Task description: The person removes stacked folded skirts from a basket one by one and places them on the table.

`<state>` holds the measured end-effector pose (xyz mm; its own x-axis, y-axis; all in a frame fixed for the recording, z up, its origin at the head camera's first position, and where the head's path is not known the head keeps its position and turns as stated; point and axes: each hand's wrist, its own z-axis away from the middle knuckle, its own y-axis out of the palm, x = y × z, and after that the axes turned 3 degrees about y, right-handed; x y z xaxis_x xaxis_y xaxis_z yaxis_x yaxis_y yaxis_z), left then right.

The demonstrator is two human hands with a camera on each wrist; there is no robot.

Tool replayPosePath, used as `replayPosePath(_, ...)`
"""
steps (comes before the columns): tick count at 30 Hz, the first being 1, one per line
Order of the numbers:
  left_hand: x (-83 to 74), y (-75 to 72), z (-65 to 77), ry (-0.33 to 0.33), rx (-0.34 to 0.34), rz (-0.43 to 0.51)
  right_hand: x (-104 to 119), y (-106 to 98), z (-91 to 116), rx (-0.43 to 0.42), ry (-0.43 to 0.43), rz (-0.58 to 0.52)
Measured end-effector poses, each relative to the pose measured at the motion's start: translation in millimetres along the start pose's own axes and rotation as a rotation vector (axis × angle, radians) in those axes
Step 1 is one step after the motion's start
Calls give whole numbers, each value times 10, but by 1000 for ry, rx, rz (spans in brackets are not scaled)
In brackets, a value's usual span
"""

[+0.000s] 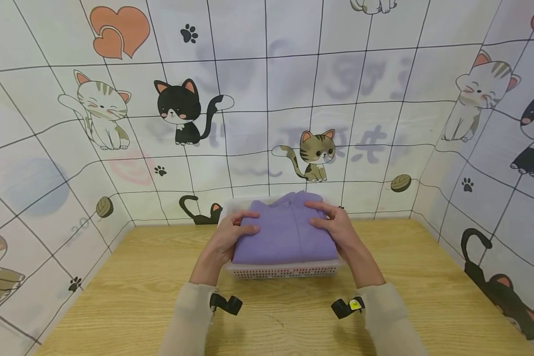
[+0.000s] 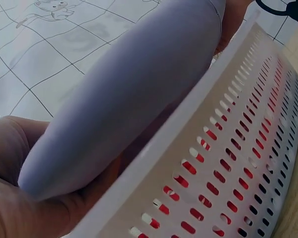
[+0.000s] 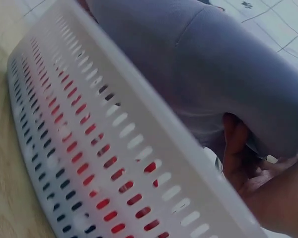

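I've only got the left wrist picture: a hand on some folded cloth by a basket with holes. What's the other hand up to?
Observer: The right hand grips the opposite side of the purple garment, with fingers tucked beneath it.

Visitor: Oh, nice! And where on the table is the basket?

Observer: The basket stands at the back of the wooden table, near the cat-patterned wall.

Visitor: What's the person wearing on their arms?

Observer: Long beige sleeves.
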<state>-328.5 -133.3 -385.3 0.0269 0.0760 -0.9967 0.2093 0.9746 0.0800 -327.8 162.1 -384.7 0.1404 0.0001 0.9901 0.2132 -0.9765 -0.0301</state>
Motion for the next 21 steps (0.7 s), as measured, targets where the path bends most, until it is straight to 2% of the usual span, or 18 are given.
replayPosePath(4, -49, 21, 25, 21, 18, 11, 53, -4, 13, 35, 4, -44)
replayPosePath(7, -92, 34, 48, 30, 19, 8, 95, 1, 26, 59, -14, -31)
replayPosePath(21, -236, 77, 140, 57, 41, 35, 312, 32, 149, 59, -136, -28)
